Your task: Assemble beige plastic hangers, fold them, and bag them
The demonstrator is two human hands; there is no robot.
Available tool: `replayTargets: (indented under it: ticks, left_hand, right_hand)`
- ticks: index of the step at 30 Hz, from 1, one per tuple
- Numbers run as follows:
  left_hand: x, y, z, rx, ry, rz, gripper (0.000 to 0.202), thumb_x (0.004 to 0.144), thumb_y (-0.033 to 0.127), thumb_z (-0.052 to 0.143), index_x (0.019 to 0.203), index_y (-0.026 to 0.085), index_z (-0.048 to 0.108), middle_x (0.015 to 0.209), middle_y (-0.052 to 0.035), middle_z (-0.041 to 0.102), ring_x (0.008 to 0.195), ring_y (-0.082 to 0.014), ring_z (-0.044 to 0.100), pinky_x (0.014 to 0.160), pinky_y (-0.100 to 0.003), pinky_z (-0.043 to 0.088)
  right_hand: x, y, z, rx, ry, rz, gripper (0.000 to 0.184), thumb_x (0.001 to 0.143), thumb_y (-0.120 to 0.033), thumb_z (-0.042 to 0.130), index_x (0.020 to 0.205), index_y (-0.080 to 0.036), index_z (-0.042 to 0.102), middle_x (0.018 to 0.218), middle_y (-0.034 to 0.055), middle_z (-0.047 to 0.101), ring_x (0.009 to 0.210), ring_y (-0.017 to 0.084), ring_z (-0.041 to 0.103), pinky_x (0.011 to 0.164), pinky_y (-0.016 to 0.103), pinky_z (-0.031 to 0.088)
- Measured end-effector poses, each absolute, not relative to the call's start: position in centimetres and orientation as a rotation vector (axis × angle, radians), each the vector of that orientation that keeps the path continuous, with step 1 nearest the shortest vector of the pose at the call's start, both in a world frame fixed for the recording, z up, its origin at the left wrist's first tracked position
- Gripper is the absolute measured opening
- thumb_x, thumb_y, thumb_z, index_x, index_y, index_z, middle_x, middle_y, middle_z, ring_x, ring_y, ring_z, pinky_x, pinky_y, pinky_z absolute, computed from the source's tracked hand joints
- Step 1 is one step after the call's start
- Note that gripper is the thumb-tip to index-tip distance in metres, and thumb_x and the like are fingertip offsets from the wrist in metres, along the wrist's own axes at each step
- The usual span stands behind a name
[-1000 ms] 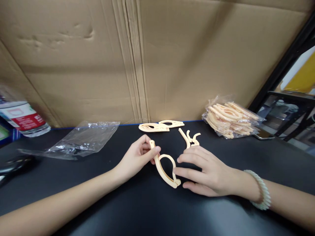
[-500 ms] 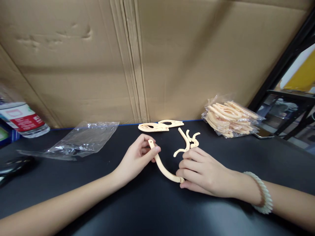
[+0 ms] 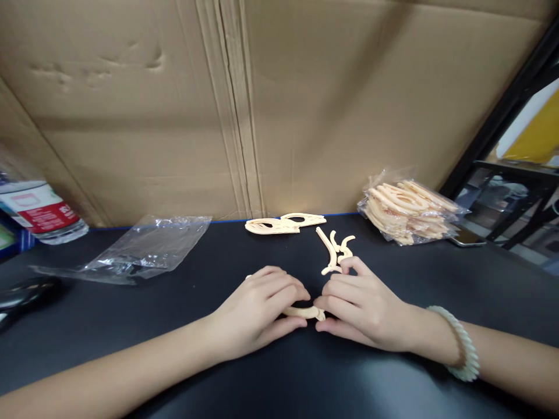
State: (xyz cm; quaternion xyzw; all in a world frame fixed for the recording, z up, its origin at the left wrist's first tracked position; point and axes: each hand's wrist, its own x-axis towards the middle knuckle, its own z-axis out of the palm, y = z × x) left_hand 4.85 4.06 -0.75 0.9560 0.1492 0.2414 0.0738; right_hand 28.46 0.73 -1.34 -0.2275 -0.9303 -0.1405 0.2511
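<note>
Low over the black tabletop I hold a curved beige piece (image 3: 301,312) that looks like a folding-hanger arm. My left hand (image 3: 262,308) is wrapped over its left part, hiding much of it. At its right end, my right hand (image 3: 364,305) has its thumb and fingers closed on the tip. The bent right index finger reaches to small curved hook-like pieces (image 3: 345,251) lying just behind; whether it grips one I cannot tell. Another curved beige arm (image 3: 327,244) lies beside them.
Folded beige hangers (image 3: 283,224) lie at the back by the cardboard wall (image 3: 349,116). A clear bag of similar parts (image 3: 406,209) sits back right, near a phone (image 3: 469,235). Leftward are an empty plastic bag (image 3: 148,247), a bottle (image 3: 43,212) and a black mouse (image 3: 26,294).
My left hand has turned over and slid right along the curved arm, close to my right hand. My right index finger has lifted towards the small pieces, and one beside it has shifted.
</note>
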Motion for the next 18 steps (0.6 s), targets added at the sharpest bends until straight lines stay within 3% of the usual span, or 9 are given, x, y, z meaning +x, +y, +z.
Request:
replayTargets:
  ticks: [3,18]
  left_hand:
    - [4.97,4.11,-0.62,2.855,0.416,0.689,0.013,0.093,0.027,0.054,0.1,0.018,0.059,0.095,-0.007,0.069,0.085,-0.0182,0.063,0.077,-0.029,0.048]
    - [5.37,3.78,-0.57,3.044,0.41,0.585,0.018,0.097,0.024,0.042,0.083,0.018,0.052,0.082,-0.0054,0.061,0.07,-0.0175,0.053,0.066,-0.029,0.041]
  right_hand:
    - [28.22,0.46,-1.12,-0.63,-2.505,-0.387,0.025,0.101,-0.028,0.045,0.087,-0.015,0.061,0.067,-0.0018,0.053,0.063,0.014,0.047,0.076,0.034,0.032]
    - [27.41,-0.02,-1.05,-0.6,-2.431,-0.442,0.028,0.101,-0.028,0.046,0.086,-0.013,0.063,0.063,-0.0014,0.052,0.061,0.014,0.043,0.072,0.034,0.032]
